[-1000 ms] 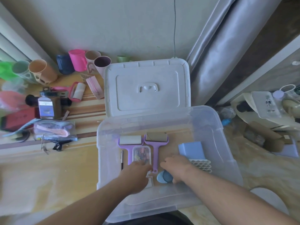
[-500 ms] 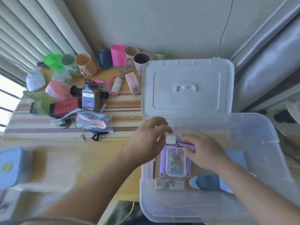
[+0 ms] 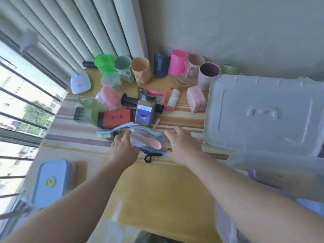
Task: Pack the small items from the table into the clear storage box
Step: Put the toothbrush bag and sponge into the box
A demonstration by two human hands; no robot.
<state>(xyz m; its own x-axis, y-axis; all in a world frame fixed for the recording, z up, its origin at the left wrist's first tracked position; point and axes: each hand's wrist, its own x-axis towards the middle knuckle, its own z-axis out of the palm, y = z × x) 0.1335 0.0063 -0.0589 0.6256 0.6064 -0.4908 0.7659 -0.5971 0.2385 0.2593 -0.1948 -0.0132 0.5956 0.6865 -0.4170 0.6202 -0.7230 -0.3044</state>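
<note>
A clear bag (image 3: pixel 140 145) holding a pink spoon (image 3: pixel 149 140) lies on the striped table, in front of a heap of small items. My left hand (image 3: pixel 122 146) touches the bag's left edge with relaxed fingers. My right hand (image 3: pixel 182 142) rests at its right edge, fingers stretched out. The clear storage box (image 3: pixel 280 165) stands at the right, blurred, with its white lid (image 3: pixel 263 111) propped up behind it. Purple items show dimly inside.
Behind the bag lie a blue brush (image 3: pixel 108 132), a red box (image 3: pixel 114 118), a blue-labelled jar (image 3: pixel 144 113), a pink lint roller (image 3: pixel 172 99) and a pink packet (image 3: pixel 195 99). Several cups (image 3: pixel 178 65) line the wall. A blue lidded container (image 3: pixel 50 181) sits near left.
Both hands have left the storage box and moved left to the clear bag on the table. The view has swung left with them.
</note>
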